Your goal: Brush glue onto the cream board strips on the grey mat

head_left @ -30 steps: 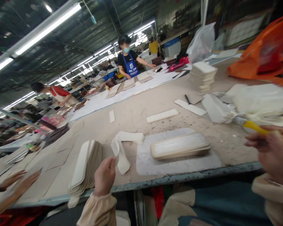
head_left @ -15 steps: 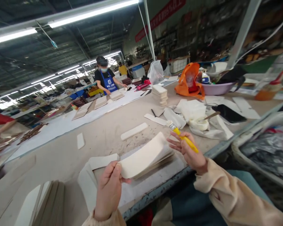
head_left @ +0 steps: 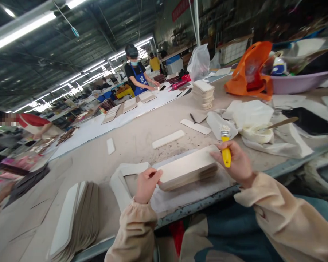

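Note:
My left hand [head_left: 147, 185] pinches the near left end of a cream card strip [head_left: 187, 164] between thumb and fingers. That strip lies on top of a stack of like strips [head_left: 191, 179] near the table edge. My right hand [head_left: 239, 162] is closed round a yellow-handled paintbrush [head_left: 226, 155], held upright with pale paste on its bristles. Its thumb and fingertips also touch the strip's right end. Beyond the right hand, a lump of cream paste [head_left: 258, 134] sits on crumpled white wrapping with a flat stick [head_left: 282, 123] in it.
A fanned stack of strips [head_left: 73, 218] stands at left front. Loose strips [head_left: 168, 139] lie mid-table, with a small stack [head_left: 203, 94] farther back. An orange bag [head_left: 251, 71], a purple basin [head_left: 300, 83] and a black phone-like slab [head_left: 310, 120] are at right. A co-worker [head_left: 138, 72] stands across the table.
My right hand has come down to the strip's right end, turning the brush upright. The strip, bent up before, now lies flatter on the stack. The view has shifted.

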Available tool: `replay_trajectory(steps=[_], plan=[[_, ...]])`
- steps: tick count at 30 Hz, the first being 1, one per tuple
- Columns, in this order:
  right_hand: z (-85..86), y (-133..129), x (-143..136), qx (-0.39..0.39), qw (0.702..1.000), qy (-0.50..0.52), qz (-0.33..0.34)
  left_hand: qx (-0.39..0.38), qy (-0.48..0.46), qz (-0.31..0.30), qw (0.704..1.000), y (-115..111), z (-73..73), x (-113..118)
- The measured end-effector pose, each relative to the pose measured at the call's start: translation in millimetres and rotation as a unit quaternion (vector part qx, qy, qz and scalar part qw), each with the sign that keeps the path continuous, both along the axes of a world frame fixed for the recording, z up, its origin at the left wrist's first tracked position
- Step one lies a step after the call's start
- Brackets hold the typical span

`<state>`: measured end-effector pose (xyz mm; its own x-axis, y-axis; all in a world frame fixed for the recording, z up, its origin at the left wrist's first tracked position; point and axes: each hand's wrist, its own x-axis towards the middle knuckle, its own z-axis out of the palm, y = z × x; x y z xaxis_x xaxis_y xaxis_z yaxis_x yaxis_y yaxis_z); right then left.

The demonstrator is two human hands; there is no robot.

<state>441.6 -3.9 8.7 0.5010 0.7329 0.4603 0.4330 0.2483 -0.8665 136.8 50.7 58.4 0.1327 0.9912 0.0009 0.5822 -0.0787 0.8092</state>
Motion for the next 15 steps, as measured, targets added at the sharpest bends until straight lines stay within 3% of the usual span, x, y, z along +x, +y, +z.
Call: replay_trajectory(steps=[5, 15], plan=[[-8.8, 7, -5, -0.06, 0.99, -0.118, -0.041, -0.013, 0.046, -0.002, 0.999, 8, -12.6, -6], [-21.8, 15, -6, -0.094, 0.978, -0.182, -0.034, -0.003, 0.082, -0.004, 0.997, 13, -39.4, -9]])
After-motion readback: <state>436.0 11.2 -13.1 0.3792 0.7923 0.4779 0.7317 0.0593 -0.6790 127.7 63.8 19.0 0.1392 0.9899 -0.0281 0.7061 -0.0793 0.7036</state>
